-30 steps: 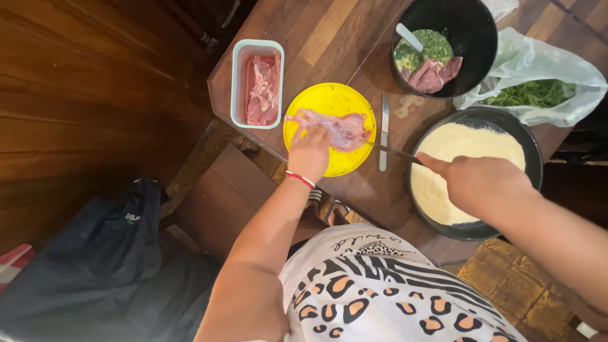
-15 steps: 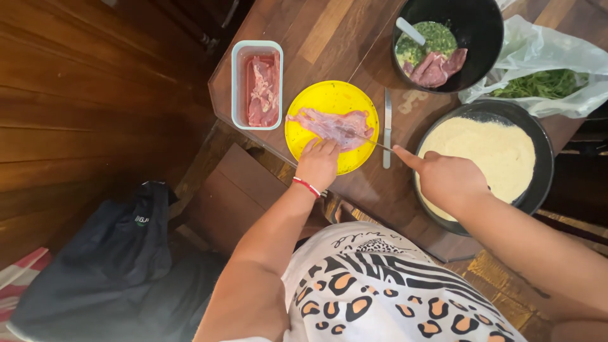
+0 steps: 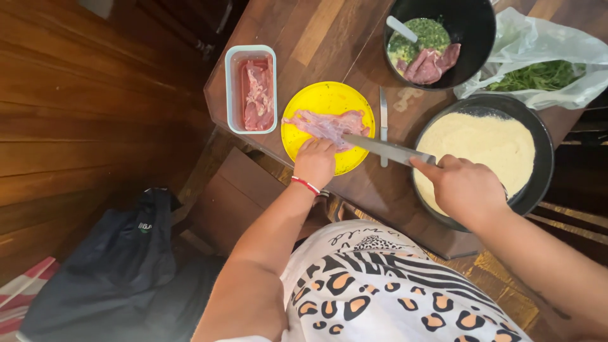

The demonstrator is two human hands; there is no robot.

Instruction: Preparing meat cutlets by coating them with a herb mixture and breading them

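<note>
A strip of raw pink meat (image 3: 323, 123) lies across a round yellow plate (image 3: 326, 101) on a dark wooden table. My left hand (image 3: 315, 162) presses its fingertips on the near edge of the meat. In my right hand (image 3: 464, 187) is a long knife (image 3: 385, 149), its flat blade lying over the right end of the meat, tip pointing left.
A pale rectangular tub of raw meat (image 3: 251, 88) stands left of the plate. A second knife (image 3: 382, 123) lies right of it. A black bowl with meat and green herbs (image 3: 443, 39), a black bowl of pale crumbs (image 3: 484, 149) and a plastic bag of greens (image 3: 538, 63) sit at right. A dark bag (image 3: 107, 272) lies on the floor.
The knife blade has turned from edge-on to flat and now lies wider across the meat. My right hand has shifted slightly right; my left hand stays on the meat.
</note>
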